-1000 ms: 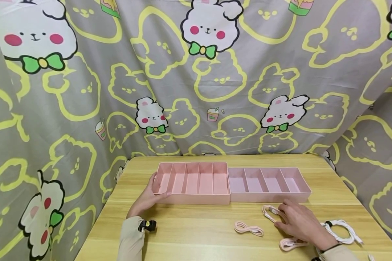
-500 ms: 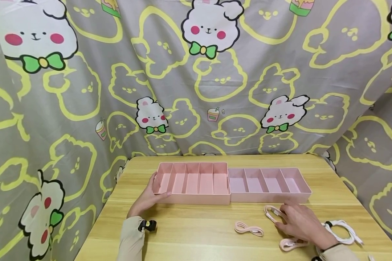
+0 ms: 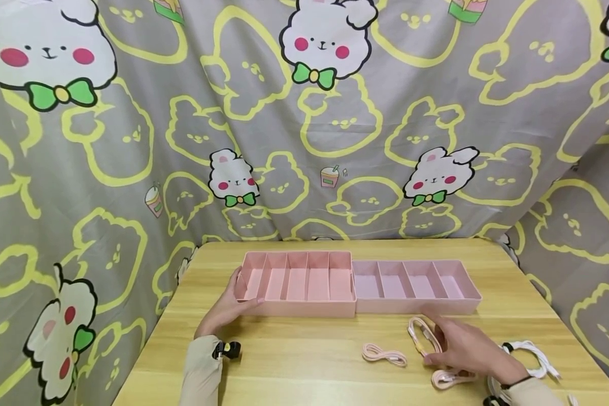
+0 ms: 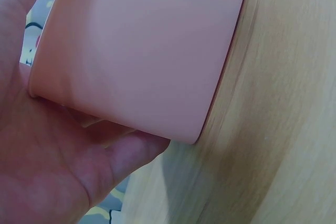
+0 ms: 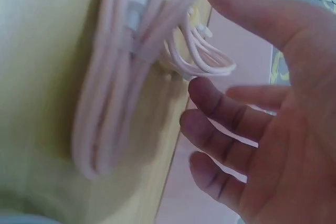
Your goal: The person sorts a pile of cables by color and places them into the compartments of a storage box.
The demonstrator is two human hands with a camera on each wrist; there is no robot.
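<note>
Grey curtain fabric [image 3: 294,127] with yellow outlines and white bunnies hangs behind and at both sides, walling in the workspace. Before it lies the counter [image 3: 294,363], pale wood grain with a smooth look, probably rather slippery under plastic. Near its far edge stands the coral box [image 3: 299,308], five slots across, and end to end with it the lilac box [image 3: 418,305], showing four. Both look like thin, fairly stiff plastic, likely light; an end wall is a sound place to grip. The left hand [image 3: 225,309] does just that, fingers clamped on the coral box's left end with the thumb at the front. The right hand [image 3: 467,349] has its fingers bent and apart from the thumb, around a pink loop [image 3: 413,334] in front of the lilac box; how firmly they touch it, I cannot tell. By that wrist lies the white cord [image 3: 542,366]. The pink loop, the folded cord [image 3: 444,379] and the twisted cord [image 3: 384,355] should be light, soft and bendy, best pinched across the bundled middle so the coils stay together
</note>
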